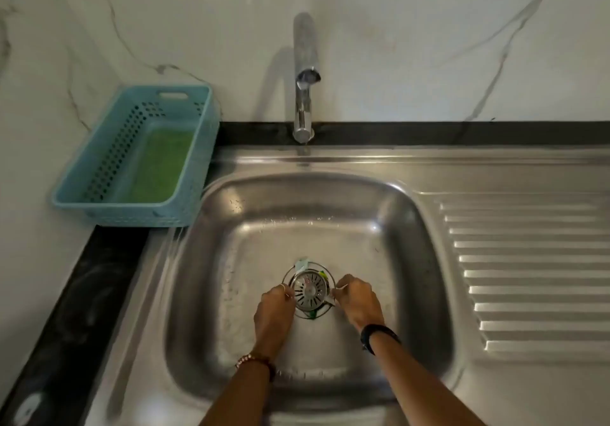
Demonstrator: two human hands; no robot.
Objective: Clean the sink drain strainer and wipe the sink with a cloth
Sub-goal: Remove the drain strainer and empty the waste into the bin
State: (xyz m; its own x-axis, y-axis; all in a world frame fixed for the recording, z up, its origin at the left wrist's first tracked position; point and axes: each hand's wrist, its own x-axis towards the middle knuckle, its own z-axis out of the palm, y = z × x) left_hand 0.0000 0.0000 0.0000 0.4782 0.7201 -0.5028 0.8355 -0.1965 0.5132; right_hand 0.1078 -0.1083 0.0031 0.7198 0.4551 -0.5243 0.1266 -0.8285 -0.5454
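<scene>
In the middle of the smooth, rounded steel sink [231, 260], the left hand [274, 313] and right hand [358, 303] curl their fingers against opposite edges of the round, slotted metal strainer [310, 291], seated in the drain amid green scraps.
</scene>
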